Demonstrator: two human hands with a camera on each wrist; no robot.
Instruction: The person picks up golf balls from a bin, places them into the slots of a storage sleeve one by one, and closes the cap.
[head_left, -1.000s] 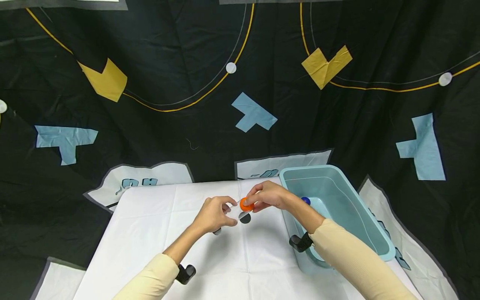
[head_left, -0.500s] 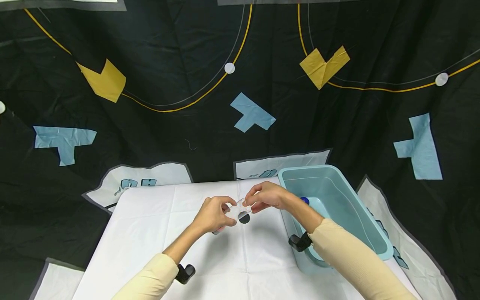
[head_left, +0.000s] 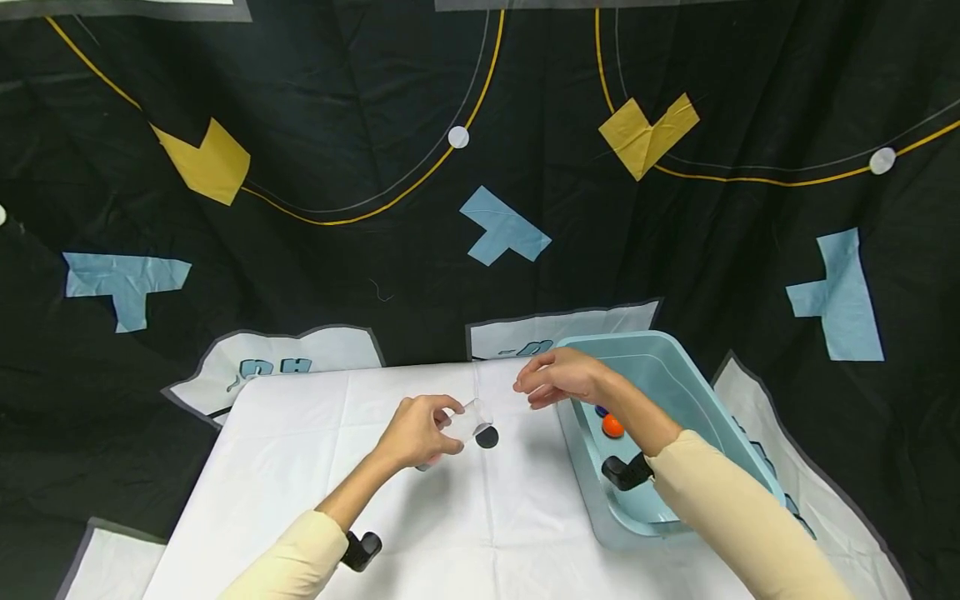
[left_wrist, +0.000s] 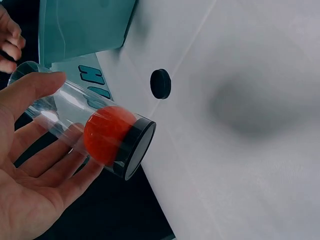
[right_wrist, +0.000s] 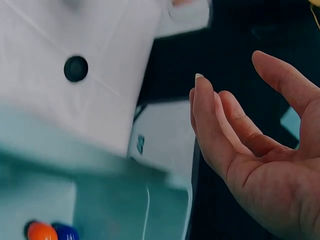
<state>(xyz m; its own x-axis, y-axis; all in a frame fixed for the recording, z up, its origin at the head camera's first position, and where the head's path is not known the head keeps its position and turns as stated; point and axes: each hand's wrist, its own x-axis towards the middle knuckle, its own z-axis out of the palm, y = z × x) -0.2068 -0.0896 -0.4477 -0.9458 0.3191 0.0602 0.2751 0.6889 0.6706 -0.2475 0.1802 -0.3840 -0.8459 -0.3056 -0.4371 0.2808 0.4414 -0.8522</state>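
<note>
Left of the bin (head_left: 693,392), a tube (left_wrist: 75,98) contains a ball (left_wrist: 106,132).

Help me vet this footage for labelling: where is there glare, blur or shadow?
Left wrist: glare streaks on the clear tube, a soft shadow on the white cloth; right wrist: teal bin rim blurred; head: faint shadow near the left hand.

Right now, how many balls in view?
3: one red-orange ball in the clear tube in the left hand; an orange ball and a blue ball in the bin. The right arm may hide more.
</note>
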